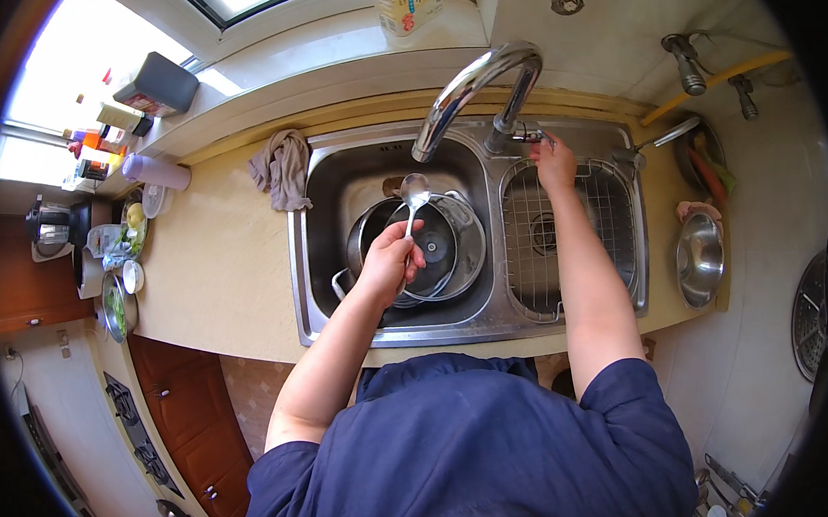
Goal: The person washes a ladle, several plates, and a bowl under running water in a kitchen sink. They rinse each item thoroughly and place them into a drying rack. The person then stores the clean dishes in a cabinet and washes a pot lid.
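Note:
My left hand (pixel 389 261) holds a metal spoon (pixel 415 191) by its handle, bowl up, below the spout of the chrome faucet (pixel 456 97). Under the spoon, in the left basin of the steel double sink (pixel 386 337), lie a pot and a glass lid (pixel 471 250). My right hand (pixel 555 164) is at the faucet's lever (pixel 528 134), its fingers closed around the end. Whether water runs from the spout I cannot tell. A wire rack (pixel 524 263) sits in the right basin.
A crumpled cloth (pixel 283 169) lies at the sink's left corner, with a purple bottle (pixel 158 172) farther left. Right of the sink stands a metal bowl (pixel 700 260), and behind it a container of vegetables (pixel 705 167). Bottles and a dark container (pixel 158 84) line the windowsill.

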`<state>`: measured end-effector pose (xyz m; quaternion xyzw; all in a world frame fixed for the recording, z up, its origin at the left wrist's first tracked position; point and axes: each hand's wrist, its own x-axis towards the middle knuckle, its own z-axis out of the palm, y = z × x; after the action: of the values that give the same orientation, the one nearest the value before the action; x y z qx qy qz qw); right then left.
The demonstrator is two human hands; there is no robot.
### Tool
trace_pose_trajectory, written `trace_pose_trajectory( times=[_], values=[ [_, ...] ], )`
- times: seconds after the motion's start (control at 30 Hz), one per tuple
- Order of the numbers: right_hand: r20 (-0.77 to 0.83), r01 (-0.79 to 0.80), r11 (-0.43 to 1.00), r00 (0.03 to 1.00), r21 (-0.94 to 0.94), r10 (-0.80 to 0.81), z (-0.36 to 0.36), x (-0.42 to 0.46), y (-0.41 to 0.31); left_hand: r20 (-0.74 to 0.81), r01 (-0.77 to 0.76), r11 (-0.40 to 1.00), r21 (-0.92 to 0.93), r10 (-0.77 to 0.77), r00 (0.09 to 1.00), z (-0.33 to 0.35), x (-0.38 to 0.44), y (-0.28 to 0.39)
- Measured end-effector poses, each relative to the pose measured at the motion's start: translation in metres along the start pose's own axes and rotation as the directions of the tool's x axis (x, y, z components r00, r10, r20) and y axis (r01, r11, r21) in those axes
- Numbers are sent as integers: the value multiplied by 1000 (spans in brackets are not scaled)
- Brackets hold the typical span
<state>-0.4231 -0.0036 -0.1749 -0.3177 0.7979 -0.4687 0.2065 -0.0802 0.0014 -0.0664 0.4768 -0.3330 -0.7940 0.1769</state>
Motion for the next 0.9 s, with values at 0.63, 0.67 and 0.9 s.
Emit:
trace_pose_trajectory(
  times=[0.63, 0.67, 0.9],
  values=[
    [57, -108, 970, 994, 216, 98, -6, 6, 3, -8, 9, 998, 66, -9, 1000, 5, 0, 4],
    [62, -110, 968, 993, 226, 99, -9, 8, 6, -4, 12, 998, 65, -12, 1000, 6, 1, 4],
    [-171, -56, 954, 979, 293, 110, 54, -102, -37, -38, -19, 989, 146, 25, 999, 1, -2, 0]
  ],
)
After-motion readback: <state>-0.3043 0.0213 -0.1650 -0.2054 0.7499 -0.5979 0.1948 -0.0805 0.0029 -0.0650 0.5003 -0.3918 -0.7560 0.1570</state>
